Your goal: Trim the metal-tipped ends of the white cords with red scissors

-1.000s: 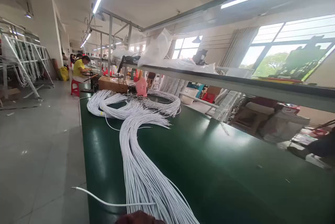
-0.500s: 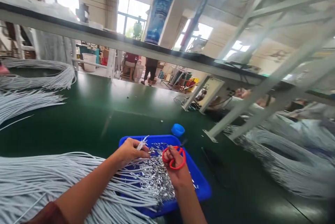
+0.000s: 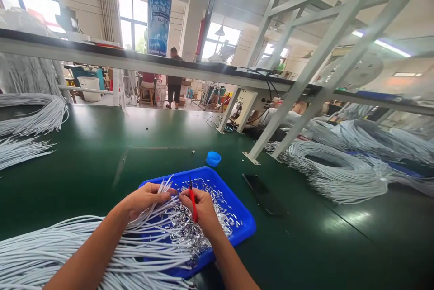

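Note:
My left hand (image 3: 144, 200) is closed around a small bunch of white cords (image 3: 165, 187), whose ends poke up past the fingers. Red-handled scissors (image 3: 193, 206) sit in my right hand (image 3: 203, 212), dark blades pointing up and away. My right thumb and fingertips are pinched close to the cord ends; whether they touch one is too small to tell. Below both hands lies a blue tray (image 3: 248, 225) strewn with small shiny metal pieces (image 3: 190, 231). A thick bundle of white cords (image 3: 61, 244) runs from the left over the tray's near left side.
A blue cap (image 3: 213, 159) stands behind the tray, and a dark phone (image 3: 262, 192) lies to its right. Coiled cords (image 3: 335, 168) lie at right, more (image 3: 37, 111) at left. A metal frame (image 3: 288, 104) and a shelf holding a blue can (image 3: 158, 14) rise behind. A person (image 3: 174, 79) stands beyond.
My right hand has moved left to the cord ends, and the scissors have turned from face-on to edge-on. My left hand still holds the bunch. The camera view has levelled and shifted right.

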The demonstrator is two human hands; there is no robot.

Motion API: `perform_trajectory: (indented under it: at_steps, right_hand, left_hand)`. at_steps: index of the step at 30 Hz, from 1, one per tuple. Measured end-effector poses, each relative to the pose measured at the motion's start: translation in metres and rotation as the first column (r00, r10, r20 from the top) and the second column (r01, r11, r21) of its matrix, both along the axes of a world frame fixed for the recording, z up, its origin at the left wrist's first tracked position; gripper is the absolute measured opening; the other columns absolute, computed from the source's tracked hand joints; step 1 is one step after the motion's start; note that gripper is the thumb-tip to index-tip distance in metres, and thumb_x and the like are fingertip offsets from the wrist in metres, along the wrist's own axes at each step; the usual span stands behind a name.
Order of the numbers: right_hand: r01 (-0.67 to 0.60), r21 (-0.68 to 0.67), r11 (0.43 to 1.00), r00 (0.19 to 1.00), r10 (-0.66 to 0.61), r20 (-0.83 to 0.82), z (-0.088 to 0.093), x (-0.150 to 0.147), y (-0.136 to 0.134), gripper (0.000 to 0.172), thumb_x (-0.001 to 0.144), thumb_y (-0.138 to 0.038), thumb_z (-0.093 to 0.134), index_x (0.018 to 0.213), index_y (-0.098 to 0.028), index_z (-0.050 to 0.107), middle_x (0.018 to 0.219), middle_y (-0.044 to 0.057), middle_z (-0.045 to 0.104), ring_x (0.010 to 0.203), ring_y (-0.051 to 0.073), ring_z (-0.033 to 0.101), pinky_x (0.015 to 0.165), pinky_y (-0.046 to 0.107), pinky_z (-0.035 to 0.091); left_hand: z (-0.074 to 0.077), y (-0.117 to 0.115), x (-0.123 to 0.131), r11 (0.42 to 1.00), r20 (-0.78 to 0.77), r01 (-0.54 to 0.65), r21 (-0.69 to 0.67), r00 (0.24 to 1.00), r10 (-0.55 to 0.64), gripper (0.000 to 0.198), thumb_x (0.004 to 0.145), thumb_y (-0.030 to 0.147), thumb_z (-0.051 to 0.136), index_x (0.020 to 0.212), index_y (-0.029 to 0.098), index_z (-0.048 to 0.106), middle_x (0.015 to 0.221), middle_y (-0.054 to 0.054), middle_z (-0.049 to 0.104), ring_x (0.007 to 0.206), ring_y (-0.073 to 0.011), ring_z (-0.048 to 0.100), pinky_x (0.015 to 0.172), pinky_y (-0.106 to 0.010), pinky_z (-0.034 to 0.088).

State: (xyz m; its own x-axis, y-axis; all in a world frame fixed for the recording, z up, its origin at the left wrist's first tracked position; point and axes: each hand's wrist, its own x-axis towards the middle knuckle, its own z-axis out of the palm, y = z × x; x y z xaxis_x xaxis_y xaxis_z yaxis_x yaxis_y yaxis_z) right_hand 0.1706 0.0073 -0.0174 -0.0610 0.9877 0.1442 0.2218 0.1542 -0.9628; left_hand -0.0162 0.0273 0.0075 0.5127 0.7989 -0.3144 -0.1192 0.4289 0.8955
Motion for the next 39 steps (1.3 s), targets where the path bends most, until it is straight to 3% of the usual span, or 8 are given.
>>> perform_trajectory:
  at_steps: [4, 9, 13, 17, 20, 25, 33, 39]
  right_hand:
    - [0.095, 0.046, 0.994, 0.939, -0.105, 0.329, -0.002, 0.006, 0.003, 0.009, 0.066, -0.024, 0.061, 0.063, -0.016, 0.064, 0.057, -0.001, 0.057, 0.057, 0.013, 0.048, 0.054, 0.022, 0.033]
    - [0.09, 0.052, 0.995, 0.975, -0.098, 0.2, 0.003, 0.007, 0.003, 0.023, 0.074, -0.039, 0.058, 0.074, -0.016, 0.064, 0.067, 0.0, 0.061, 0.062, 0.014, 0.052, 0.057, 0.022, 0.036]
    - [0.027, 0.149, 0.988, 0.921, -0.082, 0.38, 0.012, 0.007, 0.0, 0.028, 0.074, -0.046, 0.059, 0.073, -0.018, 0.063, 0.074, 0.001, 0.061, 0.068, 0.015, 0.053, 0.059, 0.022, 0.035]
    - [0.023, 0.139, 0.99, 0.838, -0.094, 0.538, 0.017, 0.006, -0.004, 0.035, 0.075, -0.05, 0.056, 0.06, -0.018, 0.058, 0.063, -0.001, 0.056, 0.059, 0.012, 0.047, 0.053, 0.022, 0.028]
    - [0.019, 0.103, 0.994, 0.826, -0.074, 0.558, 0.018, 0.004, -0.005, 0.036, 0.075, -0.049, 0.055, 0.057, -0.018, 0.055, 0.058, -0.003, 0.053, 0.055, 0.011, 0.044, 0.05, 0.022, 0.023]
    - [0.0, 0.083, 0.997, 0.809, -0.049, 0.585, 0.015, 0.002, -0.005, 0.039, 0.075, -0.048, 0.054, 0.052, -0.018, 0.05, 0.055, -0.004, 0.049, 0.053, 0.01, 0.041, 0.049, 0.022, 0.02]
    - [0.007, 0.078, 0.997, 0.832, -0.049, 0.552, 0.009, 0.002, -0.004, 0.043, 0.074, -0.048, 0.056, 0.046, -0.017, 0.046, 0.048, -0.005, 0.039, 0.049, 0.009, 0.036, 0.046, 0.022, 0.018]
    - [-0.01, 0.038, 0.999, 0.852, -0.011, 0.523, 0.01, 0.002, -0.003, 0.044, 0.072, -0.046, 0.058, 0.043, -0.017, 0.042, 0.046, -0.005, 0.033, 0.046, 0.008, 0.032, 0.045, 0.022, 0.016]
  left_hand:
    - [0.002, 0.003, -0.003, 0.993, -0.001, -0.12, -0.008, 0.993, 0.12, 0.04, 0.051, 0.026, 0.082, 0.085, 0.01, 0.071, 0.05, 0.0, 0.062, 0.044, -0.0099, 0.053, 0.047, -0.021, 0.042]
    - [-0.001, 0.003, 0.003, 0.974, 0.025, -0.225, -0.011, 0.974, 0.225, 0.041, 0.045, 0.021, 0.085, 0.081, 0.009, 0.069, 0.065, -0.007, 0.07, 0.052, -0.0163, 0.061, 0.056, -0.029, 0.049]
    - [0.001, 0.002, 0.006, 0.962, 0.013, -0.269, 0.039, 0.963, 0.269, 0.036, 0.047, 0.022, 0.084, 0.077, 0.01, 0.067, 0.054, -0.001, 0.065, 0.045, -0.0101, 0.055, 0.048, -0.022, 0.044]
    - [0.005, -0.001, 0.008, 0.952, 0.019, -0.301, 0.053, 0.953, 0.301, 0.044, 0.046, 0.021, 0.084, 0.085, 0.014, 0.066, 0.057, 0.003, 0.063, 0.043, -0.0063, 0.05, 0.045, -0.018, 0.04]
    - [0.005, -0.001, 0.008, 0.958, 0.01, -0.284, 0.027, 0.959, 0.284, 0.044, 0.045, 0.019, 0.085, 0.085, 0.014, 0.065, 0.057, 0.003, 0.062, 0.041, -0.0056, 0.049, 0.043, -0.017, 0.037]
    - [0.003, 0.001, 0.005, 0.963, 0.044, -0.27, -0.009, 0.962, 0.27, 0.028, 0.048, 0.021, 0.084, 0.057, 0.01, 0.059, 0.043, 0.005, 0.051, 0.038, -0.0025, 0.04, 0.038, -0.015, 0.029]
    - [0.002, 0.001, 0.007, 0.949, 0.039, -0.315, 0.031, 0.949, 0.314, 0.039, 0.049, 0.025, 0.084, 0.081, 0.011, 0.069, 0.052, 0.004, 0.055, 0.041, -0.0032, 0.043, 0.042, -0.016, 0.033]
    - [0.002, -0.002, 0.01, 0.925, -0.027, -0.335, 0.18, 0.938, 0.345, 0.037, 0.049, 0.033, 0.083, 0.076, 0.01, 0.071, 0.05, 0.003, 0.054, 0.043, -0.0044, 0.039, 0.043, -0.018, 0.029]
